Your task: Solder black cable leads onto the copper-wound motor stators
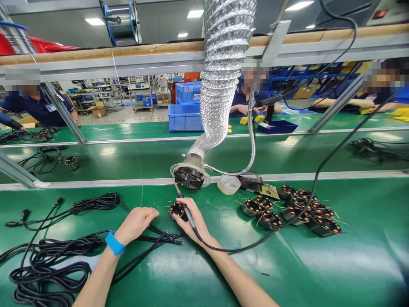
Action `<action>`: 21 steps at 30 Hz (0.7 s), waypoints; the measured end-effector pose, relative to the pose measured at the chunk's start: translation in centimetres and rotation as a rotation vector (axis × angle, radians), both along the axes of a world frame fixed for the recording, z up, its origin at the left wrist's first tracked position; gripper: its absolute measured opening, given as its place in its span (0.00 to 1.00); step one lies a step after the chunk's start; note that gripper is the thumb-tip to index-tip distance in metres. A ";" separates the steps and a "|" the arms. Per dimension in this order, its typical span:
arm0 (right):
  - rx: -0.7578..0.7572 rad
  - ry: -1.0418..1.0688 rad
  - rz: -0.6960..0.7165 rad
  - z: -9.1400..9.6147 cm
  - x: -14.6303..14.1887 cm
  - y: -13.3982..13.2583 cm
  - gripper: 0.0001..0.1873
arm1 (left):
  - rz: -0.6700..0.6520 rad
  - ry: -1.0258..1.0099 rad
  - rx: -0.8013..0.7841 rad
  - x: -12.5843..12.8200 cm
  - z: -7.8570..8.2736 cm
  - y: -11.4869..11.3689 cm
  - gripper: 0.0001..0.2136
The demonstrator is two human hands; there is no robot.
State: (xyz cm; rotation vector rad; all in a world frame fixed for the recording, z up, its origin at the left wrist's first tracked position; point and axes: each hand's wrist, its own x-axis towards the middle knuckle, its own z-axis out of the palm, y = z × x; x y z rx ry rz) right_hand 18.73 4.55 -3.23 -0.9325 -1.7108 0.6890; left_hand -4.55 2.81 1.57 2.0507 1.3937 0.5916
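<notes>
Soldering iron: While the right hand point(194, 218) holds the soldering iron point(189, 215) like a pen, the tip points away from the person toward the fan point(189, 179), seemingly off the coil ring point(177, 209).
Coil ring: It sits on the green bench point(172, 281) just in front of the fan and between the hands, the right thumb at its near edge, touching or very nearly so.
Tip work: Done well, this probably means turning the tip down to one spot at a time, with a short, light touch, and holding the thumb clear of the heat. The ring looks light enough to slide, so steadying it should help.
Fan and hose: Working close to the fan seems wise, since fumes would likely be drawn up the foil hose point(220, 85).
Cord: The iron's black cord point(247, 248) sweeps right, past the other rings point(324, 226); some slack in it should spare the wrist a tug.
Cable ends: The black cable ends point(174, 240) lie between the hands, nearer the person than the ring, and are best shielded from the hot tip.
Right hand pose: It reaches in from the lower right, fingers and thumb closed around the handle.
Left hand pose: The left hand point(137, 222), with a blue wristband point(115, 243), hovers left of the ring and apart from it, fingers bunched and pointing right. A thin wire point(115, 66) descends from the reel point(120, 24); whether those fingertips pinch it, or anything, I cannot tell.
</notes>
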 end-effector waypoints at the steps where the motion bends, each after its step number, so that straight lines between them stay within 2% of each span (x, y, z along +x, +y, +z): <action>1: -0.003 0.001 -0.001 0.0 0.0 0.0 0.22 | -0.057 0.039 0.012 0.1 -0.1 -0.1 0.16; 4: -0.015 -0.005 -0.016 -0.3 0.2 0.1 0.23 | -0.171 0.122 0.019 0.2 -0.7 -0.2 0.10; 7: -0.022 -0.014 -0.011 -0.6 0.4 0.2 0.24 | -0.225 0.139 0.002 0.3 -1.2 -0.1 0.09; 10: -0.021 -0.027 0.001 -0.8 0.7 0.4 0.23 | -0.243 0.128 -0.014 0.2 -1.0 -0.2 0.08; 13: -0.022 -0.035 -0.005 -0.8 0.9 0.6 0.23 | -0.165 0.075 -0.011 0.0 -0.3 -0.2 0.09; 16: -0.019 -0.037 -0.006 -0.7 0.8 0.7 0.24 | 0.001 -0.094 0.028 -0.1 0.3 0.0 0.10; 19: -0.020 -0.042 0.025 -0.4 0.3 0.5 0.25 | 0.150 -0.277 0.090 0.2 0.3 0.3 0.12; 21: -0.022 -0.042 0.067 0.2 -0.1 0.2 0.26 | 0.173 -0.336 0.100 0.6 0.1 0.4 0.12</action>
